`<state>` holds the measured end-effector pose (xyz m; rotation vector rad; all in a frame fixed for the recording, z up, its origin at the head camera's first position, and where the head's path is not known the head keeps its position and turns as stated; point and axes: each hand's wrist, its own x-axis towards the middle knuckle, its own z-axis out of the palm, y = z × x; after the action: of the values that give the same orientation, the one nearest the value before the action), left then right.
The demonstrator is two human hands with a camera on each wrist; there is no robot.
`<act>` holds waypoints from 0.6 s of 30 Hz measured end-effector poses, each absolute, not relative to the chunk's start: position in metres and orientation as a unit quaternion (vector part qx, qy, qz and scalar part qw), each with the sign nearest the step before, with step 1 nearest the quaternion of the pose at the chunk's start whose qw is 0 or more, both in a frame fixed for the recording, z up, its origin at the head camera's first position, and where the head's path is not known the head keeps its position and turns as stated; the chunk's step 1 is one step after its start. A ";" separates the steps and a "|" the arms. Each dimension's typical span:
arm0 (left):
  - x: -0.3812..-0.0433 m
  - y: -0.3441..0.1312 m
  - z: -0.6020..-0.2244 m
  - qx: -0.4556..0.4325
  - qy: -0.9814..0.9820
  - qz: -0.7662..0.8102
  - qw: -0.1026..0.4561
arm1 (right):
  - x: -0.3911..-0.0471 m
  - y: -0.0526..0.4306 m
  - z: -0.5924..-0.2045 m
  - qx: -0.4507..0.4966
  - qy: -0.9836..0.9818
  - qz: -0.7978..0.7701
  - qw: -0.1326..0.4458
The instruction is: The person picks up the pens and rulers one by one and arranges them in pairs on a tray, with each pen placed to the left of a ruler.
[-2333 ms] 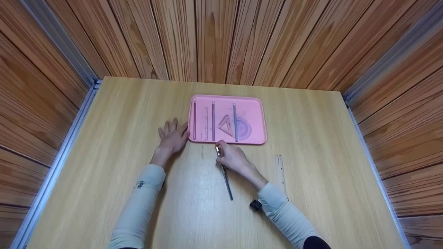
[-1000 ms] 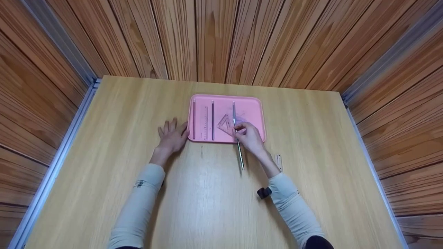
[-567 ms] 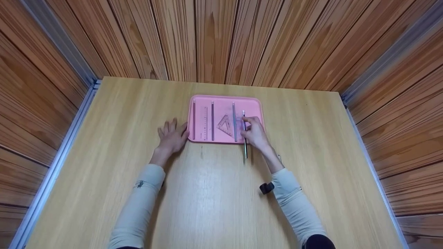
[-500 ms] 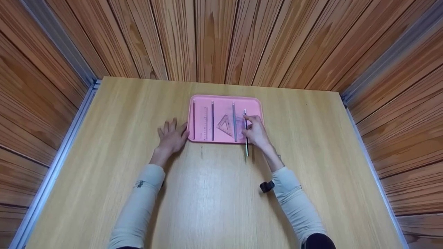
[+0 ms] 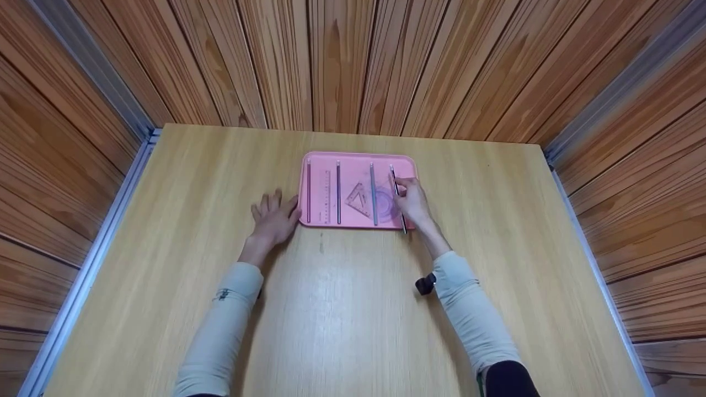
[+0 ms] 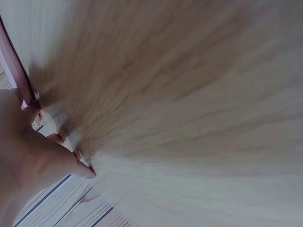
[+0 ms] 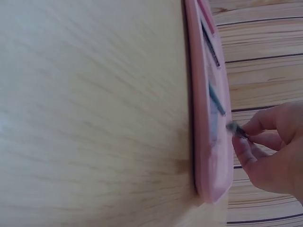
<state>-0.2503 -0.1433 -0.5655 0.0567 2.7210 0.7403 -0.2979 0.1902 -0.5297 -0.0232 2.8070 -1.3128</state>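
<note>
Pencil (image 5: 398, 198) is being pinched by the right hand (image 5: 415, 203) over the tray's (image 5: 358, 156) right side, while the left hand (image 5: 274, 217) is lying flat, bracing its left edge.

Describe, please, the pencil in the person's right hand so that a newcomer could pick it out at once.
Start at the pink tray in the middle of the wooden table. Three pencils lie on it side by side, pointing away from the person; the pencil meant is a fourth, dark one at the tray's right side. Unlike the others, it is slightly slanted, pinched by the right hand, its near end overhanging the tray's front edge.
</note>
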 end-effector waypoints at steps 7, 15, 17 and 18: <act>-0.250 -0.144 -0.565 0.021 0.952 0.260 0.161 | -0.306 0.190 -0.536 0.013 0.894 -0.448 0.012; -0.249 -0.144 -0.563 0.021 0.950 0.265 0.161 | -0.311 0.192 -0.546 0.011 0.912 -0.409 -0.009; -0.249 -0.145 -0.562 0.020 0.950 0.267 0.159 | -0.312 0.192 -0.548 0.003 0.916 -0.401 -0.016; -0.249 -0.145 -0.562 0.020 0.950 0.268 0.159 | -0.312 0.192 -0.549 0.000 0.916 -0.400 -0.018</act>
<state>-0.2493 -0.1446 -0.5621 0.0564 2.7156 0.7650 -0.3121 0.1917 -0.5495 0.0002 2.9121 -1.2700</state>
